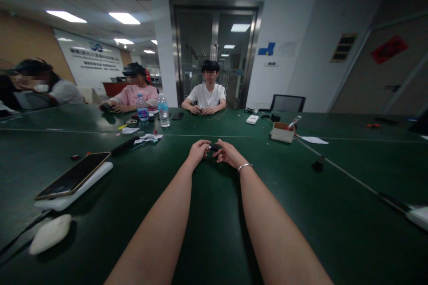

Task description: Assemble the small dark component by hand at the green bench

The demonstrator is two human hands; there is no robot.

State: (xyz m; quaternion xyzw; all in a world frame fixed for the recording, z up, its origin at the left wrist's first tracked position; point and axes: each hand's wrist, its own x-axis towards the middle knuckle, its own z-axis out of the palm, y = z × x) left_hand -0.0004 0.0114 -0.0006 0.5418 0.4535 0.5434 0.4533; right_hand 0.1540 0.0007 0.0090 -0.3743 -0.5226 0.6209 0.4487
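My left hand (198, 152) and my right hand (230, 153) come together over the green table. Between them is a small dark object with a silvery end (213, 147); it is too small to tell its kind. The fingertips of my left hand pinch its silvery end. At the dark end, the fingers of my right hand are curled round it, thumb and forefinger close to it. A silver bracelet (245, 167) circles my right wrist.
A phone (75, 174) lies on a white block (76, 187) at left, by a white mouse-shaped thing (51, 234). Water bottles (163, 111), a small box (282, 132) and a black clip-like item (318, 164) stand beyond. Several people sit round the table (214, 222).
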